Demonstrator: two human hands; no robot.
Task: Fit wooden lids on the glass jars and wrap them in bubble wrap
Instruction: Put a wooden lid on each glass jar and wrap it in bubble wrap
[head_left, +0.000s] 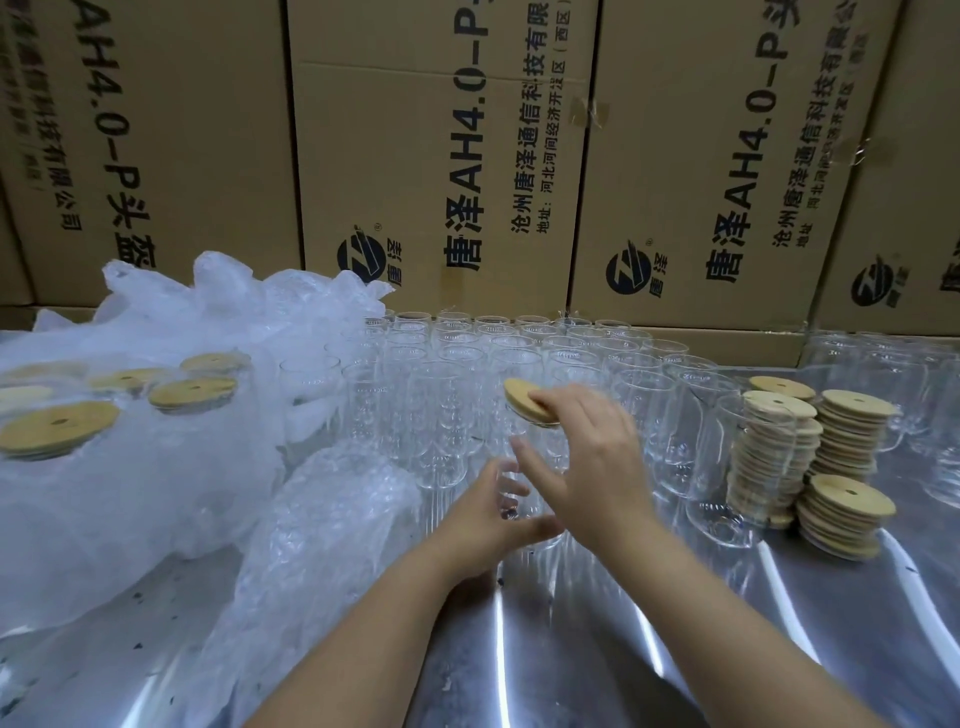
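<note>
Glass jar (519, 499) held upright near the middle of the surface (675, 649), with a wooden lid (522, 402) tilted on its mouth.

Nearest, on the left, a loose sheet of bubble wrap (322, 530) lies crumpled on the shiny metal. The left hand (483, 519) curls its fingers round the jar's lower body. The right hand (592, 457) is just above it, fingers fairly straight on top of the lid, thumb spread wide to the left. Right of the hands stand stacks of lids (847, 519), some leaning, with clear glassware around them. On the left, lidded jars (57, 428) sit bundled in more plastic wrapping. Behind the hands, rows of open jars (467, 364) stand close together, reaching back to a wall of printed cardboard boxes (441, 156) along the far edge.
</note>
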